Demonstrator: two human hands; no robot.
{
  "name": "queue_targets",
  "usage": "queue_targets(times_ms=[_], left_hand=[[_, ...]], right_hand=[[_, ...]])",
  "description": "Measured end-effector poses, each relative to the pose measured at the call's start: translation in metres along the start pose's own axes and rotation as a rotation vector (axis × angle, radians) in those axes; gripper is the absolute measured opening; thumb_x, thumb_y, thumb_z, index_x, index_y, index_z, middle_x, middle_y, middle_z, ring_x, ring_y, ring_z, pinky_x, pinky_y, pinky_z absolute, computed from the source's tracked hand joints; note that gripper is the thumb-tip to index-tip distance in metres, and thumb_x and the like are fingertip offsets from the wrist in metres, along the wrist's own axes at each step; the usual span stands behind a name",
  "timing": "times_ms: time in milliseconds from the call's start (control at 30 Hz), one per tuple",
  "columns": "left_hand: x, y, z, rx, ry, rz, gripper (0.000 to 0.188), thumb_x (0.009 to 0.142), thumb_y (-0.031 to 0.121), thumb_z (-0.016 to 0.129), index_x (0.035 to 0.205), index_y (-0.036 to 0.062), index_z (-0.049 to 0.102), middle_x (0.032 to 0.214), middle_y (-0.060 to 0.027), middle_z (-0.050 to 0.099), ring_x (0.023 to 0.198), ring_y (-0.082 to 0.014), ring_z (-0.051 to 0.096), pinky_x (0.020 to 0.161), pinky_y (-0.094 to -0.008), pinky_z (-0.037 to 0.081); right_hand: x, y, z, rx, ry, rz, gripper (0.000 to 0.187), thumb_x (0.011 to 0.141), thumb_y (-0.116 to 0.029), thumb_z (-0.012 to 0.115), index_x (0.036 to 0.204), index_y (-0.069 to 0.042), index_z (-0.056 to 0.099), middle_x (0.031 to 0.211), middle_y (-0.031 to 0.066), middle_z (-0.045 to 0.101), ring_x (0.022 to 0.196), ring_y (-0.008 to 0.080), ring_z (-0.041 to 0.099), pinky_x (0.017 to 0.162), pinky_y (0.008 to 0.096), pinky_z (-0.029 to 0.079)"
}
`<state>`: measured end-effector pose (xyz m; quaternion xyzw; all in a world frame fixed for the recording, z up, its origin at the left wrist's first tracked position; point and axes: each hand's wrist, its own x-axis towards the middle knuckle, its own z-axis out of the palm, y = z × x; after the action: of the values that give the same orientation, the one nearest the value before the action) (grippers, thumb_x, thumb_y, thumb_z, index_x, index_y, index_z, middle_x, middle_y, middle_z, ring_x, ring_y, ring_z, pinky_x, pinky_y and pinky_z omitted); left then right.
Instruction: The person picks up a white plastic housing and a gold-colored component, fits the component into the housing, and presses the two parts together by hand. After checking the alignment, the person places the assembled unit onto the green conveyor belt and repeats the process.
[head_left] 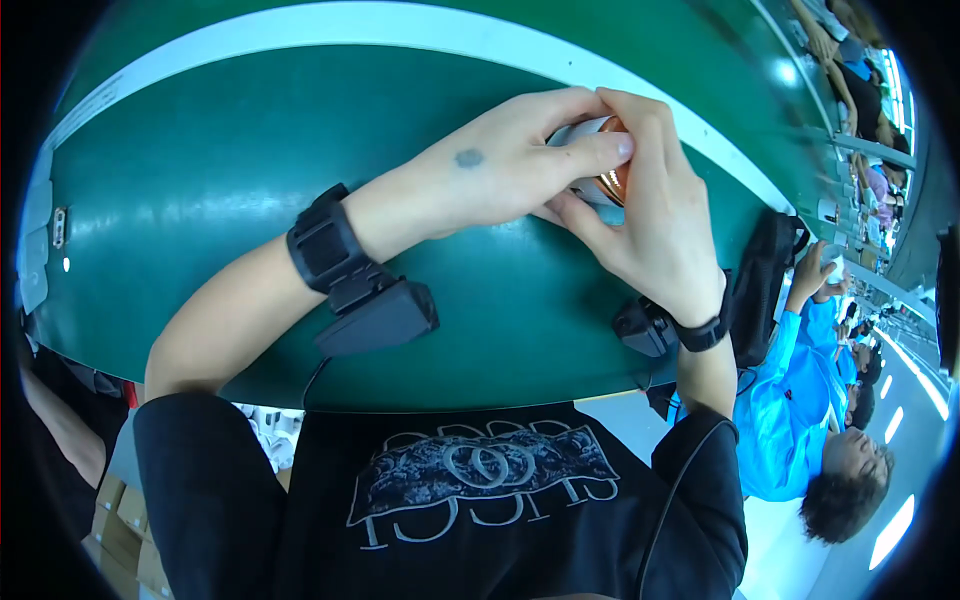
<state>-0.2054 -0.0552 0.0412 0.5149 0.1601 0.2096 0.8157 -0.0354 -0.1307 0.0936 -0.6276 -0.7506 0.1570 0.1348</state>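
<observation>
Both hands close around a small rounded object [614, 183], white with a shiny copper-coloured part, above the green tabletop [430, 100]. My left hand [515, 160] grips it from the left, its thumb stretched across the near face. From the right, my right hand [660, 205] wraps its fingers over the far side, with the thumb underneath. The fingers hide much of the object, so I cannot tell its exact kind. Black straps with box-shaped devices are on both wrists.
A black bag [765, 285] lies at the right table edge, beside my right wrist. A white strip [400, 25] curves across the far side. Translucent trays [36, 245] and a small metal piece [60, 228] are far left. To the right, a person in blue [795, 400] holds a white item.
</observation>
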Motion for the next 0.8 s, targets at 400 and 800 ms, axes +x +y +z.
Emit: queue_targets(times_ms=[400, 800], left_hand=[[-0.016, -0.007, 0.021, 0.289, -0.077, 0.436, 0.056, 0.098, 0.014, 0.070, 0.148, 0.0092, 0.046, 0.160, -0.0161, 0.035, 0.134, -0.0286, 0.055, 0.101, -0.0396, 0.057], [0.002, -0.015, -0.003, 0.915, -0.037, 0.583, 0.076, 0.083, 0.011, 0.082, 0.149, 0.0139, 0.045, 0.155, -0.0142, 0.043, 0.128, -0.0329, 0.059, 0.096, -0.0402, 0.058]], right_hand=[[-0.032, 0.022, -0.002, 1.013, 0.148, 0.061, 0.102, 0.079, -0.031, 0.087, 0.159, -0.004, 0.030, 0.148, 0.0183, 0.048, 0.133, 0.0312, 0.053, 0.107, 0.0408, 0.046], [-0.032, 0.042, 0.017, 0.768, 0.033, 0.088, 0.117, 0.074, -0.061, 0.088, 0.157, -0.002, 0.031, 0.143, 0.0160, 0.051, 0.128, 0.0271, 0.056, 0.106, 0.0383, 0.047]])
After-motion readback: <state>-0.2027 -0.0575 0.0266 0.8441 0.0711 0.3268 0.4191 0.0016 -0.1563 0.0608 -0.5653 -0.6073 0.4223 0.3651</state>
